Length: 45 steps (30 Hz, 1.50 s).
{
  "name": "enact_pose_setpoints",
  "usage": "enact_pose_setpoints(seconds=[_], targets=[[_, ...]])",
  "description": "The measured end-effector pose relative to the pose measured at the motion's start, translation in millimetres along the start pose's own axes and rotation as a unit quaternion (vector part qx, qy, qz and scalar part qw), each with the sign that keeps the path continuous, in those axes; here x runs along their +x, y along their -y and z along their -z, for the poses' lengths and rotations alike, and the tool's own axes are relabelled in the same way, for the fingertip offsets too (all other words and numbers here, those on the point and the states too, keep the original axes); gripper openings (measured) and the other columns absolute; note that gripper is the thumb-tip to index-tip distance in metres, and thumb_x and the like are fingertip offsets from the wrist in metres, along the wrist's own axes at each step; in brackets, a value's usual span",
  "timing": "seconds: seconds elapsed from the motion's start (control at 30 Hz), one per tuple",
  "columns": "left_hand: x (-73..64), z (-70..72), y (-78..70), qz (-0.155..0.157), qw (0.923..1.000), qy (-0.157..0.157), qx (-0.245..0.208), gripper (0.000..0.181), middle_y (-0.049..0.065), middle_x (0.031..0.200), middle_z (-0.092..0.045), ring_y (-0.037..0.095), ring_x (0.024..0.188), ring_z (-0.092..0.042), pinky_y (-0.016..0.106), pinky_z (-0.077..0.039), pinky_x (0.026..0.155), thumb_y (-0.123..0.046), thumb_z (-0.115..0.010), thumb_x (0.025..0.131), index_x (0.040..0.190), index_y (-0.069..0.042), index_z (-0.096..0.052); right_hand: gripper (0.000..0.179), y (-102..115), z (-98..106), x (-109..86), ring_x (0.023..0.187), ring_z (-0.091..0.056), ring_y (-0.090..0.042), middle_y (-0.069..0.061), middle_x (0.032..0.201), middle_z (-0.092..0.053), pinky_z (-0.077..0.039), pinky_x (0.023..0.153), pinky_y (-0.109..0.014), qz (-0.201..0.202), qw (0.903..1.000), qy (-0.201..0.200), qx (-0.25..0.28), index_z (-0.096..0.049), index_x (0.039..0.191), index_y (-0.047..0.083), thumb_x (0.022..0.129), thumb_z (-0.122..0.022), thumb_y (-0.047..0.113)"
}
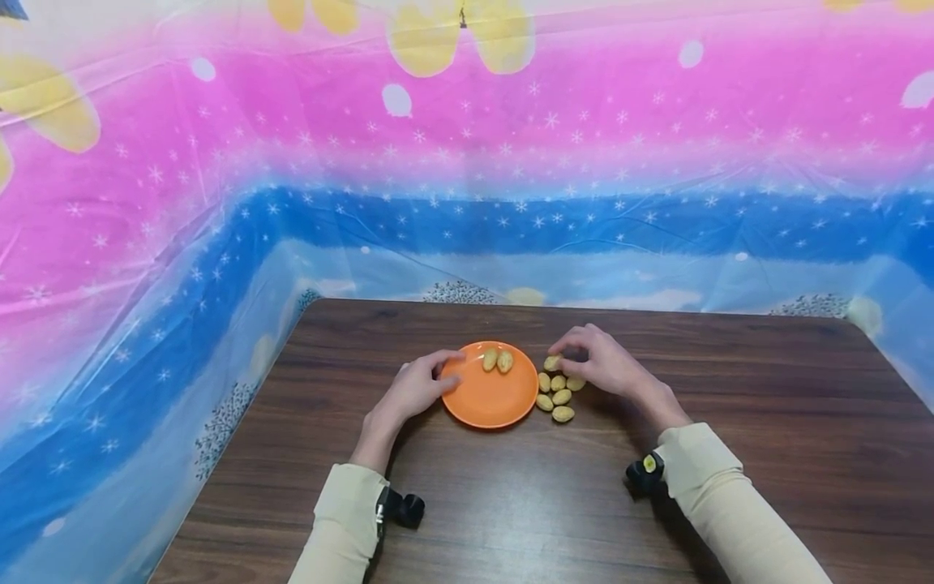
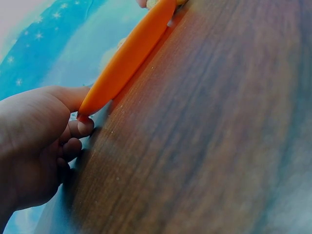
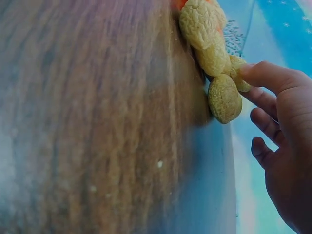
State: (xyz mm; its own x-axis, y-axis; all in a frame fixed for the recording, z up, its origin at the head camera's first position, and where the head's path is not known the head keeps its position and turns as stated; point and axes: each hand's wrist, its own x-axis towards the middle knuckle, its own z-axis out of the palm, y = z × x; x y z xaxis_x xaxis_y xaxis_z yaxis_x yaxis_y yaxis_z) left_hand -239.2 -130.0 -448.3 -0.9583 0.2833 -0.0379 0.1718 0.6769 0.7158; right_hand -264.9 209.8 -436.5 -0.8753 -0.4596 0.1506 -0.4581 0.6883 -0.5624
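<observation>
An orange plate (image 1: 489, 403) lies on the table with two wrinkled yellow oval pieces (image 1: 490, 359) near its far rim. My left hand (image 1: 417, 388) holds the plate's left rim between thumb and fingers, as the left wrist view also shows. Just right of the plate, several more of these ovals (image 1: 561, 397) lie in a loose cluster. At the cluster's far side my right hand (image 1: 601, 362) pinches one wrinkled yellow oval (image 3: 237, 73) between thumb and fingertips. Other ovals (image 3: 224, 99) sit close beside it in the right wrist view.
The dark wood-grain table (image 1: 503, 503) has its far edge behind the plate. A pink and blue patterned cloth (image 1: 511, 162) hangs around the table's back and left side. Black wrist cameras (image 1: 645, 474) sit at both cuffs.
</observation>
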Motion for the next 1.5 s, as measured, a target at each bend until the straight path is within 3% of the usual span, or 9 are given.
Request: enact_pose_setpoints(seconds=[0.27,0.43,0.53,1.07,1.27,1.5], targets=[[0.0,1.8,1.2,0.001,1.0000,-0.005,-0.003,0.040,0.000,0.101,-0.062,0.022,0.094,-0.048,0.042,-0.032,0.089,-0.031,-0.065,0.096,0.136,-0.033,-0.060,0.017,9.3,1.7,8.4,0.102,-0.052,-0.018,0.005,0.111,-0.066,-0.044,0.086,-0.040,0.013,0.9998,0.001,0.014,-0.074,0.110,0.024,0.094,-0.069,0.023],[0.8,0.2,1.4,0.003,1.0000,0.003,-0.001,0.040,0.002,0.092,-0.056,0.022,0.086,-0.048,0.038,-0.034,0.078,-0.032,-0.064,0.097,0.136,-0.033,-0.059,0.017,14.7,0.7,10.7,0.103,-0.052,-0.018,0.004,0.111,-0.066,-0.044,0.087,-0.040,0.016,0.9998,0.008,0.010,-0.074,0.110,0.024,0.094,-0.070,0.025],[1.3,-0.8,1.8,0.004,1.0000,0.003,0.000,0.039,0.003,0.091,-0.055,0.022,0.088,-0.047,0.039,-0.033,0.080,-0.033,-0.064,0.097,0.136,-0.034,-0.060,0.018,17.1,-0.7,12.0,0.101,-0.052,-0.017,0.004,0.110,-0.066,-0.045,0.085,-0.039,0.014,0.9998,0.010,0.010,-0.075,0.110,0.023,0.093,-0.070,0.024],[0.6,-2.0,3.4,-0.003,1.0000,-0.003,0.001,0.039,0.000,0.109,-0.063,0.022,0.097,-0.050,0.042,-0.033,0.090,-0.033,-0.064,0.097,0.136,-0.033,-0.060,0.018,26.5,-9.0,23.5,0.108,-0.052,-0.019,0.002,0.113,-0.067,-0.044,0.091,-0.041,0.026,0.9988,0.035,0.021,-0.076,0.110,0.021,0.093,-0.070,0.025],[0.7,-1.9,3.5,-0.004,1.0000,0.002,-0.003,0.040,0.004,0.096,-0.058,0.021,0.088,-0.050,0.039,-0.035,0.082,-0.031,-0.064,0.097,0.136,-0.032,-0.060,0.020,27.6,-14.1,29.9,0.108,-0.051,-0.019,0.002,0.116,-0.067,-0.044,0.091,-0.040,0.021,0.9982,0.056,0.007,-0.075,0.112,0.022,0.094,-0.069,0.026],[1.7,-1.4,2.7,0.002,0.9999,0.005,-0.010,0.040,0.002,0.103,-0.059,0.020,0.090,-0.050,0.035,-0.038,0.078,-0.033,-0.063,0.097,0.137,-0.033,-0.059,0.019,27.3,-17.8,36.0,0.096,-0.046,-0.017,0.004,0.114,-0.067,-0.041,0.081,-0.035,0.027,0.9978,0.060,-0.010,-0.076,0.111,0.023,0.093,-0.070,0.026]])
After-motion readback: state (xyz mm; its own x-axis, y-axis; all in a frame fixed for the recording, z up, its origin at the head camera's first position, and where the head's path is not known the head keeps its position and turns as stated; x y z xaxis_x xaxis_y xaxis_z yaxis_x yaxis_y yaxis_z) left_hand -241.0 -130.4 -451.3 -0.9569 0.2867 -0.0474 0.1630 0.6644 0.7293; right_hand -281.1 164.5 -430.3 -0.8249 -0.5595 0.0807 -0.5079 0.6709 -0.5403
